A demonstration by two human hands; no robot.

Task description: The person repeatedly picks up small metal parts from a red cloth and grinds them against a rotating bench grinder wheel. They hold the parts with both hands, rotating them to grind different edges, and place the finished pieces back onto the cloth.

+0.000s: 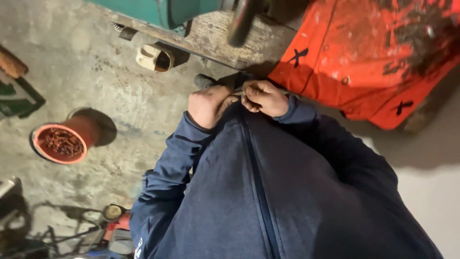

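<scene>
My left hand point(208, 104) and my right hand point(263, 97) are held together at the hem of my dark blue zip jacket point(249, 192). Both are curled with fingers closed around the bottom of the zipper point(239, 98), pinching it. A dark shoe tip point(206, 80) shows just beyond my left hand. The exact zipper parts are hidden by my fingers.
An orange-red sheet-metal machine body point(364, 52) with black cross marks lies at the upper right. A green machine on a wooden plank point(211, 33) is at the top. A red bucket point(64, 142) with rusty bits stands on the concrete floor left; tools and cables point(96, 230) lie bottom left.
</scene>
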